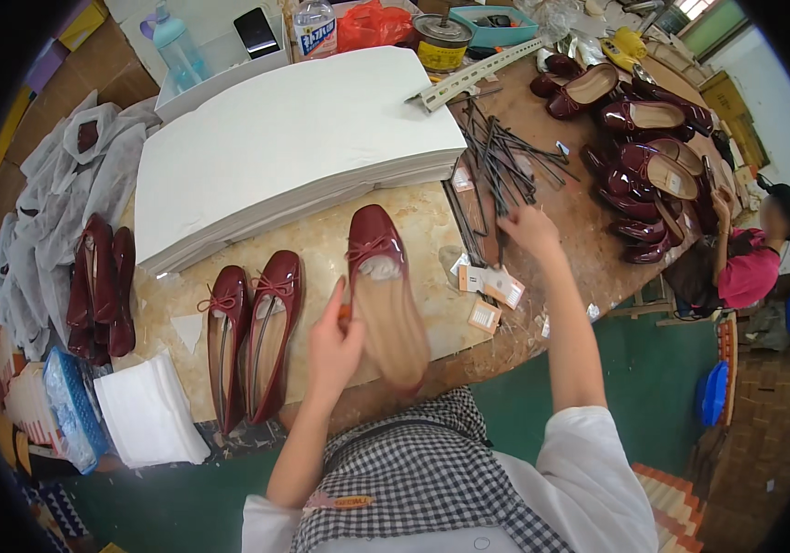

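Note:
My left hand (334, 343) grips a glossy burgundy ballet flat (386, 318) by its side, toe pointing away from me. Pale stuffing fills its toe, and a bow crosses the front. A bit of orange shows by my left thumb; its kind is unclear. Out to the right, my right hand (533, 230) reaches into a pile of thin dark rods (505, 152), fingers closed around the end of one. Two matching flats, a left one (227, 350) and a right one (275, 336), lie side by side left of my left hand, each with a dark rod lengthwise inside.
A tall stack of white sheets (293, 120) covers the table's back, with a metal angle bar (482, 74) at its corner. More burgundy flats (657, 170) heap at right; others (100, 286) stand at left. Paper tags (491, 286) lie near the front. A co-worker (754, 249) sits at far right.

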`<state>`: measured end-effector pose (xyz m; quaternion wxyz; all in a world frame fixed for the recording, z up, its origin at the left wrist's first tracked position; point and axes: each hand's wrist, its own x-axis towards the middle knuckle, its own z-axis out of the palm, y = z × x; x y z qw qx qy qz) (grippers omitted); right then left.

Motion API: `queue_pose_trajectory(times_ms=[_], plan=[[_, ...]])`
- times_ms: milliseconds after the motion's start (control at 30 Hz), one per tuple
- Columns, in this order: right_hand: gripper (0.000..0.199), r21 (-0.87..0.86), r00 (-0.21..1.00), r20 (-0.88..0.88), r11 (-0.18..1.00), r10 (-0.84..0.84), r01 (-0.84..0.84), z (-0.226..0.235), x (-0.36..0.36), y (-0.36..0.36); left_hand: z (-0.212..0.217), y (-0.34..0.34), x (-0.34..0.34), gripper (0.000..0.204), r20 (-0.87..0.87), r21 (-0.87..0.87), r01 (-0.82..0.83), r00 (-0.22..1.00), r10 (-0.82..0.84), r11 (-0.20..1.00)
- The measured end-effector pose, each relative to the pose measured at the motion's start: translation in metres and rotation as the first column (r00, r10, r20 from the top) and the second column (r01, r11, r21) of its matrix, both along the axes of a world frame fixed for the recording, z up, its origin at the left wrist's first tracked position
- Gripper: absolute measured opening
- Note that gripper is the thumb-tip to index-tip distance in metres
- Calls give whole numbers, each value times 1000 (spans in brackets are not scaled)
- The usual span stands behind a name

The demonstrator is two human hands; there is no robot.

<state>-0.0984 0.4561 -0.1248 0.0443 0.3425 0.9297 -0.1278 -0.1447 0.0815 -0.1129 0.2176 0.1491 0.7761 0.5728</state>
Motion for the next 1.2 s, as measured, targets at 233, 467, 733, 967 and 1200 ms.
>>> queue_pose_trajectory(times_ms=[233, 467, 733, 967, 1200], plan=[[25, 290, 966, -258, 955, 24, 54, 13, 26, -30, 8, -24, 28, 64, 807, 364, -324, 577, -123, 873], [17, 420, 959, -218, 904, 183, -77, 20, 31, -13, 16, -49, 16, 65, 749, 418, -442, 661, -27, 794], [13, 301, 987, -107, 950, 123, -86, 70, 66, -53, 27, -52, 7, 68, 712, 488, -434, 700, -58, 757], [26, -91, 951, -303, 991, 65, -96, 129, 77, -150, 29, -42, 6, 74, 631, 453, -559, 751, 192, 695], [43, -613, 844, -449, 587, 293, -530, 129, 41, -257, 20, -45, 7, 71, 436, 435, -466, 857, 272, 771]])
